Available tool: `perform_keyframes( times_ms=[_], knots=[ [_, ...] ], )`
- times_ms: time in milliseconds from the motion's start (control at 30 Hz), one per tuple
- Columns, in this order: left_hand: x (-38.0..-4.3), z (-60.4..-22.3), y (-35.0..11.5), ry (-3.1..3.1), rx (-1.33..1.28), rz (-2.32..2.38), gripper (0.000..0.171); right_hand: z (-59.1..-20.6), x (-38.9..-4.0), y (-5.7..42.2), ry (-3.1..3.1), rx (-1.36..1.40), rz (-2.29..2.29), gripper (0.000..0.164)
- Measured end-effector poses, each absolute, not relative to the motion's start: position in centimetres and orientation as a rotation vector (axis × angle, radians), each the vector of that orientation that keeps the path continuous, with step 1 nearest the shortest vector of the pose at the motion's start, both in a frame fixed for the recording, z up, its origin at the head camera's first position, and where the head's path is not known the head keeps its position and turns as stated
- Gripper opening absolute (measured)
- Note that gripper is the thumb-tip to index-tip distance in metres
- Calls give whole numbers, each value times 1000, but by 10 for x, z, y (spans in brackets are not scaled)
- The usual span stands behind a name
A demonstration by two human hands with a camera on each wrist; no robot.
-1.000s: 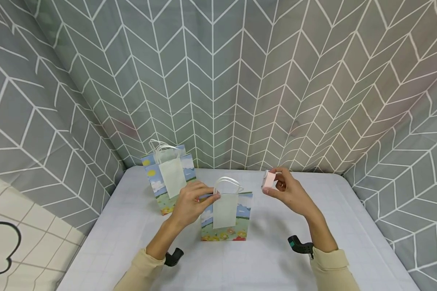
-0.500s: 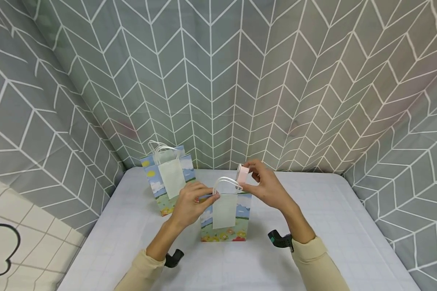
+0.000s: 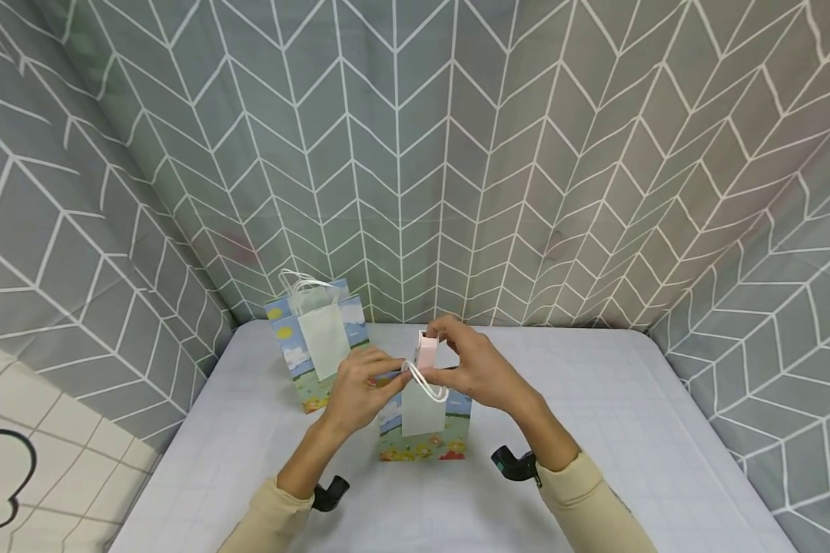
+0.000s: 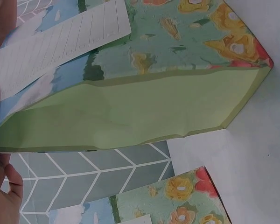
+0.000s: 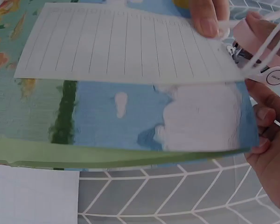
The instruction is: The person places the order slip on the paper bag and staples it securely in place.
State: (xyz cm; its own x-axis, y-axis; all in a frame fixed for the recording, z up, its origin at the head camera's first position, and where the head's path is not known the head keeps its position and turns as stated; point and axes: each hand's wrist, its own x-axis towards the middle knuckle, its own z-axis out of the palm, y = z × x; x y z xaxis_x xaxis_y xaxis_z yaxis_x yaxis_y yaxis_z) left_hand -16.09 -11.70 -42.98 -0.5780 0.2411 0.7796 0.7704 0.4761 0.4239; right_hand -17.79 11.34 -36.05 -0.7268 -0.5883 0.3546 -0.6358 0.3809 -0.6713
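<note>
A small paper gift bag [image 3: 425, 448], printed with sky and flowers, stands upright in the middle of the table. My left hand [image 3: 360, 388] pinches its top edge at the left, beside the white cord handles [image 3: 430, 388], which flop forward over the front. Between thumb and fingers, my right hand [image 3: 484, 370] holds a pink mini stapler [image 3: 425, 352] at the bag's top edge. In the right wrist view the stapler [image 5: 273, 76] overlaps the top of a white lined card [image 5: 126, 42] on the bag's front. The left wrist view shows the bag's plain green side [image 4: 130, 112].
Behind and to the left stand more bags of the same print [image 3: 293, 361], close together, with white handles and a white card [image 3: 325, 342]. A white cloth covers the table [image 3: 574, 430]. A grey patterned curtain [image 3: 401, 153] hangs along the back and sides.
My right hand has moved left with the stapler, from the right of the bag to its top edge. The cord handles have tipped forward and down. My left hand has stayed put.
</note>
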Motion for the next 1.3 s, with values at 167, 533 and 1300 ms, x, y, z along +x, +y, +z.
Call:
perform_keyframes(
  times_ms=[167, 533, 1300],
  knots=[
    [-160, -429, -117, -2083, -817, -1031, 17, -357, -171, 107, -2589, 1122, 1126, 43],
    [-160, -430, -117, -2072, -819, -1024, 14, -357, -164, 107, -2606, 1094, 833, 48],
    [-160, -430, -114, -2059, -801, -999, 16, -365, -163, 106, -2625, 1046, 777, 63]
  ],
)
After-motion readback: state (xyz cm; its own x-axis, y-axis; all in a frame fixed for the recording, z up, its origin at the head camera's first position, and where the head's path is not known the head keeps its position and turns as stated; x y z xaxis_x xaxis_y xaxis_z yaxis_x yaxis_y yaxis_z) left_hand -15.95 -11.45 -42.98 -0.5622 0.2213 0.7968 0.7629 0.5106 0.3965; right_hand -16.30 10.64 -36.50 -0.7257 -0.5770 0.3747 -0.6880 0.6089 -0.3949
